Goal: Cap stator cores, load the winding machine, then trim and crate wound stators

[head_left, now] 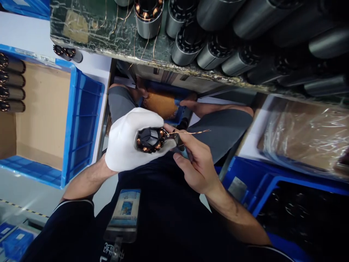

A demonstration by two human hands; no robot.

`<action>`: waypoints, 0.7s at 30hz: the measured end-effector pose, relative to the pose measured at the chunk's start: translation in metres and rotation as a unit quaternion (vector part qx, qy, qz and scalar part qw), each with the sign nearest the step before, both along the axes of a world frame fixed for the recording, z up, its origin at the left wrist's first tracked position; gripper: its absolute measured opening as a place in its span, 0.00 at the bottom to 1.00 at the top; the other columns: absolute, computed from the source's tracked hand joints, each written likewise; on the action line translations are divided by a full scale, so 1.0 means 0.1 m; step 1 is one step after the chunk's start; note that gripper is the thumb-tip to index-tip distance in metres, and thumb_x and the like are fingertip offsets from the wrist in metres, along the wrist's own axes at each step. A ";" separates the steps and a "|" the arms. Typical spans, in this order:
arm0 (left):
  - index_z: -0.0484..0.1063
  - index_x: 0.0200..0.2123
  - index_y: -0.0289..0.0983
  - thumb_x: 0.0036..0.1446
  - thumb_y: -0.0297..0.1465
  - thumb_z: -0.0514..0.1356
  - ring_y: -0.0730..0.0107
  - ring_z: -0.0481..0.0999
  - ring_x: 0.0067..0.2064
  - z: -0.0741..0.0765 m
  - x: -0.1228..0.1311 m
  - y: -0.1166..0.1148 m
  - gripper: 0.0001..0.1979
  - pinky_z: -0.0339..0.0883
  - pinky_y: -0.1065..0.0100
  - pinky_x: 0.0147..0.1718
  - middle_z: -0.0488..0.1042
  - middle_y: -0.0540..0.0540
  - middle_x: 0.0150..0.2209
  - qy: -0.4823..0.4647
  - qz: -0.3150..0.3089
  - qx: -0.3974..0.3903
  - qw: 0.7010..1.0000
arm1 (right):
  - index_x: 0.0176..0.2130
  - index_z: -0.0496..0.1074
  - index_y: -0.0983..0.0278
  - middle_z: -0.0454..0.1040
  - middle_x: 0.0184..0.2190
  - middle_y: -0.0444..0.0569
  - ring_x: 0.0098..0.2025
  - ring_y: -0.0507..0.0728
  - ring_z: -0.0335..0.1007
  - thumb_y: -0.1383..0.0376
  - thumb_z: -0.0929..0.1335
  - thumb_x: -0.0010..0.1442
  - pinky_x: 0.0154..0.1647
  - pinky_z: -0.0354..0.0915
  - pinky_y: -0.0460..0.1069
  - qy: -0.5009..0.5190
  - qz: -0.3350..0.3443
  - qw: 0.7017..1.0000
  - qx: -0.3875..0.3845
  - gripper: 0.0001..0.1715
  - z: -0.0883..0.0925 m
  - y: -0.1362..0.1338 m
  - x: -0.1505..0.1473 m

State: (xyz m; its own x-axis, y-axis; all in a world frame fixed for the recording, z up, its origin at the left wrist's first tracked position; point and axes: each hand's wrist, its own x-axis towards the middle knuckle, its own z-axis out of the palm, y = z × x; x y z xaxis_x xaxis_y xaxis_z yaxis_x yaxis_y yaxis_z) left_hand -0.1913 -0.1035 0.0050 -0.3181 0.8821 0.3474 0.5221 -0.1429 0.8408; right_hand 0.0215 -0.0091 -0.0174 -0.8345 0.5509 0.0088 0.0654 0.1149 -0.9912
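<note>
My left hand (128,140), in a white glove, is wrapped round a motor stator (149,139) whose open end shows copper windings. My bare right hand (195,163) is closed on a small dark tool (181,145) held against the stator's end. A twisted copper wire lead (191,133) runs out to the right from the stator past my right fingers. Both hands are over my lap, in front of the workbench edge.
The green workbench (109,34) above carries several grey stators (188,45) lying in rows. A blue crate (81,120) lined with cardboard stands at the left with several stators in it. More blue bins (272,185) and a plastic-wrapped box (305,134) sit at the right.
</note>
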 end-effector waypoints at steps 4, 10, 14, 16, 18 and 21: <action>0.75 0.59 0.52 0.59 0.36 0.81 0.53 0.89 0.50 0.01 0.04 -0.03 0.29 0.88 0.49 0.48 0.86 0.48 0.49 -0.017 0.004 0.002 1.000 | 0.75 0.74 0.51 0.78 0.74 0.46 0.55 0.62 0.86 0.72 0.66 0.73 0.61 0.80 0.58 -0.016 -0.017 1.000 0.016 0.38 0.05 -0.04 0.00; 0.78 0.54 0.48 0.61 0.37 0.79 0.57 0.89 0.48 -0.02 -0.02 -0.05 0.22 0.86 0.55 0.47 0.88 0.48 0.49 0.048 0.007 -0.043 0.998 | 0.68 0.82 0.55 0.85 0.66 0.46 0.61 0.62 0.87 0.70 0.70 0.75 0.64 0.80 0.54 -0.027 -0.023 0.999 0.033 0.27 -0.01 0.03 -0.09; 0.80 0.50 0.41 0.64 0.38 0.77 0.57 0.89 0.46 -0.21 -0.10 -0.03 0.16 0.80 0.59 0.46 0.88 0.45 0.45 0.182 0.051 -0.072 0.979 | 0.58 0.88 0.59 0.91 0.50 0.48 0.51 0.63 0.89 0.60 0.75 0.74 0.60 0.82 0.56 -0.103 -0.022 0.994 -0.013 0.17 -0.30 0.23 -0.20; 0.79 0.53 0.40 0.65 0.39 0.76 0.58 0.89 0.46 -0.32 -0.11 -0.03 0.18 0.79 0.60 0.47 0.88 0.45 0.46 0.202 0.067 -0.081 0.974 | 0.56 0.88 0.60 0.86 0.35 0.45 0.35 0.58 0.83 0.54 0.76 0.74 0.44 0.80 0.53 -0.121 -0.005 0.988 -0.091 0.18 -0.45 0.30 -0.25; 0.78 0.55 0.41 0.65 0.39 0.76 0.59 0.89 0.46 -0.41 -0.09 -0.02 0.20 0.78 0.61 0.48 0.88 0.46 0.47 0.194 0.030 -0.089 0.977 | 0.53 0.87 0.61 0.78 0.27 0.41 0.24 0.52 0.70 0.45 0.76 0.73 0.28 0.70 0.48 -0.104 0.030 0.969 -0.220 0.24 -0.54 0.34 -0.30; 0.78 0.56 0.41 0.66 0.42 0.74 0.57 0.89 0.46 -0.41 -0.06 0.00 0.21 0.78 0.58 0.49 0.88 0.45 0.46 0.163 -0.081 -0.097 0.978 | 0.43 0.83 0.61 0.77 0.30 0.43 0.25 0.52 0.70 0.38 0.79 0.66 0.23 0.67 0.47 -0.069 0.100 0.910 -0.396 0.30 -0.55 0.33 -0.35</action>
